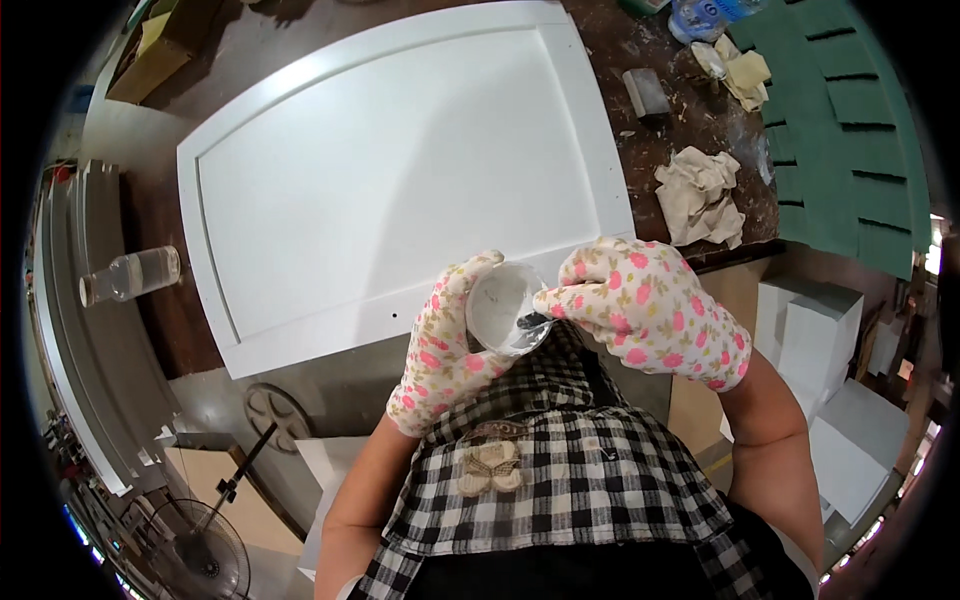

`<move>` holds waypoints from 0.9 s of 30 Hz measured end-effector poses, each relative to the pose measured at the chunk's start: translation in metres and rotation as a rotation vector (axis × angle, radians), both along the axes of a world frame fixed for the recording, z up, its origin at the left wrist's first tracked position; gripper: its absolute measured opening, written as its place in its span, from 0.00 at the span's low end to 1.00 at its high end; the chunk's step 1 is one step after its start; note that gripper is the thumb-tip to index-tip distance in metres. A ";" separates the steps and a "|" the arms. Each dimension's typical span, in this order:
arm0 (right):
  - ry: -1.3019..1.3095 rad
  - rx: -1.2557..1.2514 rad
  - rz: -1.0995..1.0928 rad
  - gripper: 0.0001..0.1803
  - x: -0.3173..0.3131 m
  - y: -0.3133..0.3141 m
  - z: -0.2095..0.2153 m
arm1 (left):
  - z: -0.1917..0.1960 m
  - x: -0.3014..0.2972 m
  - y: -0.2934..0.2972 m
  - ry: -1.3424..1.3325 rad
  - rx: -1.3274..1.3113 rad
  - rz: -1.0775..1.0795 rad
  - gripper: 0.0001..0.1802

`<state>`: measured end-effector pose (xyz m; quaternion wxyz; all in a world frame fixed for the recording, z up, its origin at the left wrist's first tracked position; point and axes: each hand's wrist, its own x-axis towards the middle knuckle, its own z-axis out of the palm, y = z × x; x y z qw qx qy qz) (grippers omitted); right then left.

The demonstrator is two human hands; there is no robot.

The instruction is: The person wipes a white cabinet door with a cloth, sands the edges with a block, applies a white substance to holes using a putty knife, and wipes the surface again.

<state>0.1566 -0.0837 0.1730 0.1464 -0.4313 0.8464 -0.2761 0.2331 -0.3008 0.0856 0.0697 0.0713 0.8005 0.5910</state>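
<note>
A small clear plastic tub (493,300) with white paste inside is held up in front of the apron. My left hand (438,350), in a floral cotton glove, is closed around the tub's left side and underside. Gloved alike, my right hand (645,312) pinches a small tool (532,321) with a dark part over the tub's right rim; its working end is smeared white and its exact kind cannot be made out. Just beyond both hands lies a white framed panel (400,190), flat on the dark workbench (160,330), with a small dark hole near its front edge.
Right of the panel lie a crumpled cloth (698,198), a grey sanding block (647,93) and a plastic bottle (710,15). A glass bottle (135,274) lies at the left. Below stand a fan (200,550), a handwheel (277,418) and white boxes (815,330).
</note>
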 end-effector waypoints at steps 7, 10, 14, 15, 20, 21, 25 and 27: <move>0.019 0.153 0.109 0.14 0.015 -0.025 -0.014 | -0.010 0.025 -0.009 -0.034 0.032 -0.034 0.40; 0.089 0.114 0.132 0.11 0.021 -0.031 -0.026 | -0.027 0.033 -0.012 -0.039 0.065 -0.015 0.40; 0.188 -0.001 0.117 0.11 0.035 -0.031 -0.044 | -0.051 0.040 -0.019 -0.068 0.032 -0.102 0.40; 0.178 0.036 0.125 0.10 0.038 -0.031 -0.045 | -0.048 0.041 -0.017 -0.057 0.030 -0.096 0.40; 0.126 0.127 0.139 0.07 0.045 -0.031 -0.046 | -0.040 0.045 -0.016 -0.023 0.032 -0.104 0.40; 0.108 0.107 0.136 0.07 0.046 -0.030 -0.047 | -0.040 0.046 -0.016 -0.014 0.033 -0.104 0.40; 0.101 0.058 0.113 0.08 0.053 -0.028 -0.053 | -0.044 0.050 -0.015 0.074 0.014 -0.100 0.39; 0.123 0.067 0.100 0.08 0.057 -0.026 -0.055 | -0.044 0.052 -0.014 0.068 0.017 -0.104 0.39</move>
